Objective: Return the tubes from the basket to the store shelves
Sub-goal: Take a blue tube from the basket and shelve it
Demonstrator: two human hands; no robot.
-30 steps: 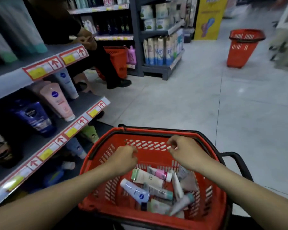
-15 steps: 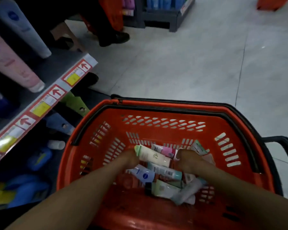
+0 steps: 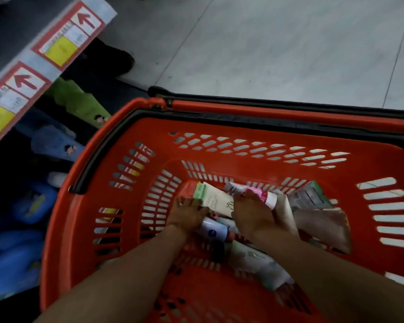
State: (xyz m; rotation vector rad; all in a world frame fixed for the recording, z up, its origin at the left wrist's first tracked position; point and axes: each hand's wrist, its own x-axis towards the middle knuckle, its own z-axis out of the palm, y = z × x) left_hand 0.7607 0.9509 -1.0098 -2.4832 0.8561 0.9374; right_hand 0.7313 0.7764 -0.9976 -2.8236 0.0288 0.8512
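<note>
A red shopping basket (image 3: 219, 108) stands on the floor below me, with several tubes heaped in its bottom. Both my hands are down inside it. My left hand (image 3: 187, 214) has its fingers spread on the near edge of a cream tube with a green end (image 3: 216, 200). My right hand (image 3: 250, 213) reaches over that tube, its fingertips at a pink tube (image 3: 262, 195); its grip is hidden under the back of the hand. A white tube with a blue logo (image 3: 214, 230) lies between my wrists. A grey-green tube (image 3: 310, 195) leans at the right.
The store shelf edge with red-arrow and yellow price labels (image 3: 56, 43) runs along the upper left. Below it lie green (image 3: 79, 101) and blue tubes (image 3: 54, 141) on a dark lower shelf. A person's dark shoe (image 3: 112, 61) stands near the shelf. Grey floor tiles (image 3: 278, 43) lie beyond the basket.
My head has tipped further down and closer to the basket. Both hands went from the basket's rim down onto the tubes at the bottom.
</note>
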